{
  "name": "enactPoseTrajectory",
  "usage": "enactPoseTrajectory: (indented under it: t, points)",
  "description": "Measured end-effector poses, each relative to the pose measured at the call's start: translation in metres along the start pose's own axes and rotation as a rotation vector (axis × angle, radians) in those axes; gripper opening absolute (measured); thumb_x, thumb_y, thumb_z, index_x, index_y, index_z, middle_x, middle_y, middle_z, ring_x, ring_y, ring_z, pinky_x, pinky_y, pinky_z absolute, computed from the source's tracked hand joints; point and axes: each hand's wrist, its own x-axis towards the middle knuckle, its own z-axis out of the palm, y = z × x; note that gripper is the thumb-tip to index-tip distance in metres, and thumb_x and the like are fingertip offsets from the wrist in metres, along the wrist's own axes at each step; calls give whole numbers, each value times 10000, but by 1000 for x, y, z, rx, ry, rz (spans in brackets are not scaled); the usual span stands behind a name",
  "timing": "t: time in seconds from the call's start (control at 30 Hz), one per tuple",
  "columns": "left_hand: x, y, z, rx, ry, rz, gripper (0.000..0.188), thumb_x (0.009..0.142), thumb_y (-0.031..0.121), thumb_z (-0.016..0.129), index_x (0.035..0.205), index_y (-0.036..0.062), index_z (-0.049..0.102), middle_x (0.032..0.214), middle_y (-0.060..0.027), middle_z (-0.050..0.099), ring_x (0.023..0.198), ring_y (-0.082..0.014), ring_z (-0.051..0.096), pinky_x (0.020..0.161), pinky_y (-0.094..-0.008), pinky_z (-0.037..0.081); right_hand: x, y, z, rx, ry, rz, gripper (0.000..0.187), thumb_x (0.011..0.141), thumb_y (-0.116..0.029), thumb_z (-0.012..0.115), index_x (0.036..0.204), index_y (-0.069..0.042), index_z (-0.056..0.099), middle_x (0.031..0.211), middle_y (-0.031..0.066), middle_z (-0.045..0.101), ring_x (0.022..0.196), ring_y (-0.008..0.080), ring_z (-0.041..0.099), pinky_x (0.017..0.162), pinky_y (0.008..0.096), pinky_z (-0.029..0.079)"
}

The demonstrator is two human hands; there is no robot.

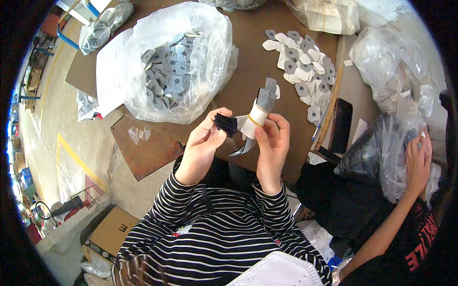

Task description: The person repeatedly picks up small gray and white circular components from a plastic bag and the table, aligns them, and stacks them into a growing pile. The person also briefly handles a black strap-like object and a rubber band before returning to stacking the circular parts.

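My left hand is closed around a small stack of black, ragged-edged pieces. Close beside it, my right hand grips a bundle of grey strips. White paper wraps the bundle, with a yellow rubber band around it. Dark strip ends hang out below. A pale flap of the bundle reaches toward the black stack; whether they touch, I cannot tell. Beyond my hands, a clear plastic bag holds many flat grey pieces with small holes.
Grey and white flat pieces lie spread on the brown table at right. A black phone-like slab rests near its edge. Another person's hand touches a plastic bag. A cardboard box stands at lower left.
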Motion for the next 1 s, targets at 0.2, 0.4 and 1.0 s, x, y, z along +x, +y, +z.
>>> enactPoseTrajectory:
  t: [0.2, 0.4, 1.0]
  points:
    - [12, -6, -8, -32, -275, -85, 483, 926, 241, 669, 1299, -40, 547, 1526, -122, 353, 1328, -222, 435, 1107, -350, 322, -7, -1, 5, -50, -84, -53, 350, 928, -16, 665, 1239, -19, 506, 1122, 91, 620, 949, 113, 614, 802, 251, 513]
    - [8, -7, -6, -173, -287, -109, 528, 925, 270, 685, 1313, -48, 520, 1451, -92, 414, 1255, -171, 468, 1081, -333, 353, -7, -8, 1, -389, -22, -336, 256, 861, 42, 698, 1115, 11, 683, 1013, 103, 667, 839, 166, 662, 695, 264, 539]
    - [3, -8, -20, 400, -403, -15, 324, 929, 89, 654, 1224, -37, 609, 1411, -164, 474, 1211, -207, 517, 1023, -326, 411, 13, -29, -28, -861, -480, -565, 296, 640, 3, 782, 890, 2, 623, 829, 95, 613, 680, 263, 649, 589, 338, 522]
